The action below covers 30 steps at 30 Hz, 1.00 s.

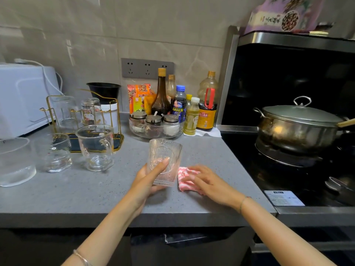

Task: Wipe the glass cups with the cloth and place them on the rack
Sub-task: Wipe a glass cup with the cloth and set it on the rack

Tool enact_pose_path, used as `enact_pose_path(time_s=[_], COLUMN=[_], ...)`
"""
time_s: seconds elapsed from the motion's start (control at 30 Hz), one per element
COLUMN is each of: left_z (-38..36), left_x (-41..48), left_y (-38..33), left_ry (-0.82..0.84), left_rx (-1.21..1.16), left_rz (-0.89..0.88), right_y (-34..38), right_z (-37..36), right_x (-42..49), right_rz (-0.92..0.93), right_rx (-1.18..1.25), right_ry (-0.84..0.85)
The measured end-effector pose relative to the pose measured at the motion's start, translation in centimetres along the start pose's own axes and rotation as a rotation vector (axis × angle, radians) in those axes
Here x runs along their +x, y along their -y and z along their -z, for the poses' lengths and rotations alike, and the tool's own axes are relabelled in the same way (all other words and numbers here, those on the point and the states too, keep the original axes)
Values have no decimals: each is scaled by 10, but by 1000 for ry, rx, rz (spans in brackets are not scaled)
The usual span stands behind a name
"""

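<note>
My left hand (pixel 148 179) grips a ribbed glass cup (pixel 166 150) upright, just above the grey counter (pixel 76 192). My right hand (pixel 206 179) lies flat on a pink and white cloth (pixel 185 182) on the counter, right of the cup. At the back left a gold wire rack (pixel 113 120) holds two upturned glasses, a plain one (pixel 64 112) and a printed one (pixel 90 112). In front of the rack stand a handled glass mug (pixel 96 148) and a small rounded glass (pixel 58 152).
A large clear glass container (pixel 16 162) is at the far left, a white appliance (pixel 25 98) behind it. Sauce bottles and a tray of spice jars (pixel 156 127) line the back wall. The stove with a lidded steel pot (pixel 297 127) is at the right.
</note>
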<state>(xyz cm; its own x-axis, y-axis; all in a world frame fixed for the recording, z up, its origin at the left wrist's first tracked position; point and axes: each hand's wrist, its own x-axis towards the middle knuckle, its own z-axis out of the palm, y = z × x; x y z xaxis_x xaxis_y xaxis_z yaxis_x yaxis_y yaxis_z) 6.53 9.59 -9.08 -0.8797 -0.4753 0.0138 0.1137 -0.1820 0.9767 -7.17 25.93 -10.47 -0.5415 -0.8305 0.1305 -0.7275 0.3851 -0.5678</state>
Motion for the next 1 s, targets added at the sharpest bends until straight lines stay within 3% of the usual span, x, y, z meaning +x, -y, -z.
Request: enact_pose_path(time_s=[0.07,0.2,0.3,0.4,0.53,0.6,0.73,0.8,0.93,1.0], left_z=[1,6,7,5,3,3,4,6,9,9], left_x=[0,1,3,3,2,2,-1,-2,-6,-7], left_y=[-1,-1,0,1,1,1,-3,-7,-14,-16], left_ry=[-3,-2,-5,-8,15,21,2,-16,10,-3], left_rx=[-3,11,20,19,-15,-61,-158,-200,-295,-298], left_rz=[3,8,14,17,15,26,55,52,69,71], right_y=[-5,-21,-20,-6,-4,-4,-6,-7,26,47], right_z=[-2,0,2,2,-11,-14,-14,-12,4,15], right_x=[1,-3,-6,-7,0,5,15,19,28,32], right_rz=[-50,-175,-186,5,-43,-62,113,32,-308,-331], right_rx=[-132,-135,-170,-220,-300,-341,-422,-234,790,965], right_ry=[8,-275,-378,-312,-72,-88,-210,-257,-475,-558])
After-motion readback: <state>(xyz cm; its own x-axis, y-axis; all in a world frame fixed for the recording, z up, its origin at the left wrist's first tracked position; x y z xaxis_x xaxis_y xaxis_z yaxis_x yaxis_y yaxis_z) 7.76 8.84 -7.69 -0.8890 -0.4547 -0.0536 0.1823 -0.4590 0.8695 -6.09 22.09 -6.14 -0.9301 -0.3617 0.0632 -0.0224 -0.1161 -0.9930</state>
